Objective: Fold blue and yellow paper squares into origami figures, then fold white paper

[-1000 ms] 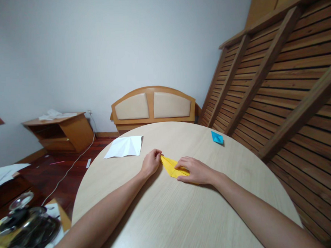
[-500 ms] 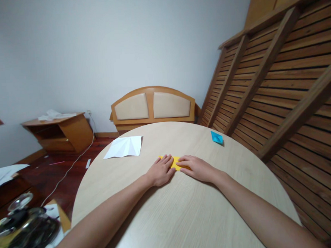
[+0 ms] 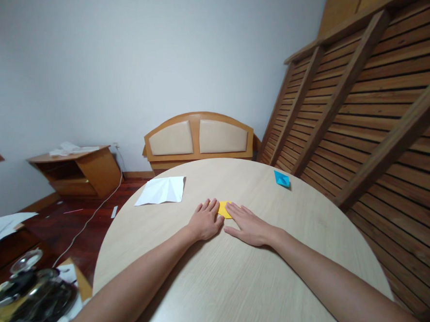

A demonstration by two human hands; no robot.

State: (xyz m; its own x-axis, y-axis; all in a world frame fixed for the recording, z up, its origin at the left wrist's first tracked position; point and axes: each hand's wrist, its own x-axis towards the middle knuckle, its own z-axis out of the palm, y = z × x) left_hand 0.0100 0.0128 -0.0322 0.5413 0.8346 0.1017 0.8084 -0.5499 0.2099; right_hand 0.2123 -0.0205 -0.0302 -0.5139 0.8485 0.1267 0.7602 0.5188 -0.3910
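A small folded piece of yellow paper lies on the round wooden table, partly covered by both hands. My left hand rests flat over its left part, fingers stretched out. From the right, my right hand lies with straight fingers on the paper's right part and its thumb held apart. A creased white sheet is spread at the far left of the tabletop. Near the far right edge sits a folded blue paper piece.
Slatted wooden panels lean along the right side. Behind the table stands a padded headboard. On the left are a low wooden cabinet, a white cable on the floor, and a glass pot near my left forearm.
My right hand has shifted slightly left, its fingers straightening and its thumb moving off the paper. My left hand has slid slightly left. Less of the yellow paper shows.
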